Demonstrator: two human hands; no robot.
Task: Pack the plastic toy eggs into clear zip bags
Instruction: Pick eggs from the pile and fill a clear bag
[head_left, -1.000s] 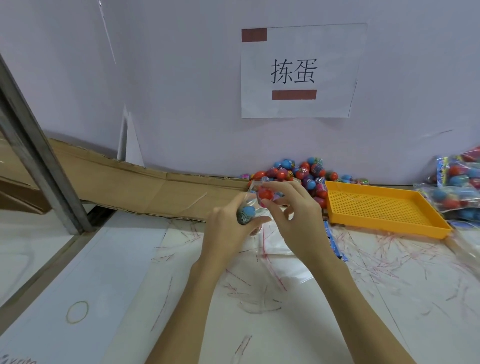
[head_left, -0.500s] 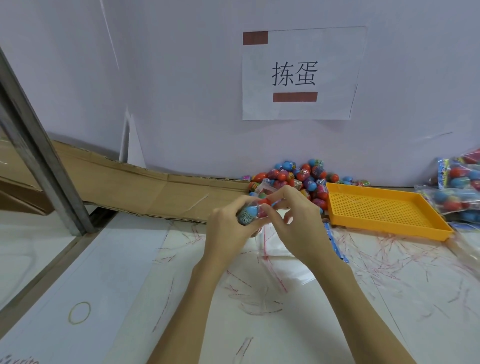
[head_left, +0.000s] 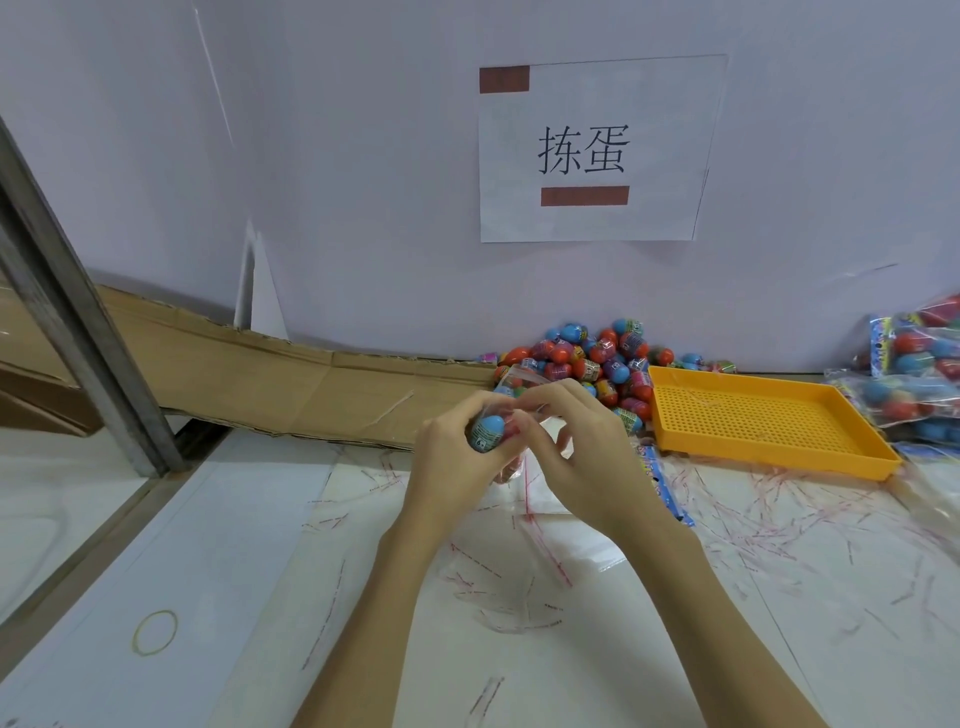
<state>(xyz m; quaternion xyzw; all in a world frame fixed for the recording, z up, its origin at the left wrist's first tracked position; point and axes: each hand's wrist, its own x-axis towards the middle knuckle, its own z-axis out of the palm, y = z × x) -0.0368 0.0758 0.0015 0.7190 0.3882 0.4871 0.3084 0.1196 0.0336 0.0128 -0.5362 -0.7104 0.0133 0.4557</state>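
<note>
Since the earlier frames, the red egg once pinched in the right hand (head_left: 587, 457) has gone down into the clear zip bag (head_left: 511, 415), and both hands have closed together over the bag mouth. Left hand (head_left: 457, 457): fingers curled round a blue egg (head_left: 488, 432) through the plastic, with a red egg just beside it inside. Right hand: thumb and fingertips pinch the bag's upper edge; whether the seal is pressed shut cannot be told, the fingers hiding it. Loose toy eggs (head_left: 597, 364) lie heaped against the pale wall (head_left: 363, 182), touching the far left corner of the orange perforated tray (head_left: 769, 421). Filled bags (head_left: 914, 384) stack at the right edge. White tabletop (head_left: 234, 545): littered with thin red-and-clear strips, flat spare bags under the wrists, a rubber band (head_left: 155, 632) near left. Cardboard (head_left: 260, 379) lines the back edge; a metal post (head_left: 78, 322) bounds the left. A paper sign (head_left: 597, 150) hangs above the heap. Open room lies left of the forearms.
</note>
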